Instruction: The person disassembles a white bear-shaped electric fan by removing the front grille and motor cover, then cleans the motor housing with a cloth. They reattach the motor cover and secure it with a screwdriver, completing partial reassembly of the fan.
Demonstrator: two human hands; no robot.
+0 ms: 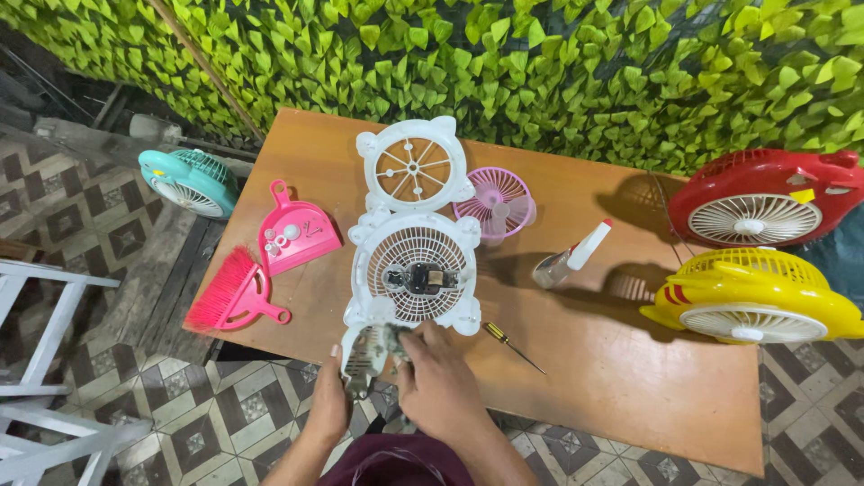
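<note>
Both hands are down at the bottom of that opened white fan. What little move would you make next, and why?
Probably ease the small part a bit further from the white fan housing, with the left hand steadying and the right hand guiding. Both hands crowd the housing's lower edge, the motor sits exposed, and the screwdriver lies unused on the table.

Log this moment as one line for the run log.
left hand: holds white part | right hand: on same part | white fan housing: open on table | screwdriver: beside
</note>
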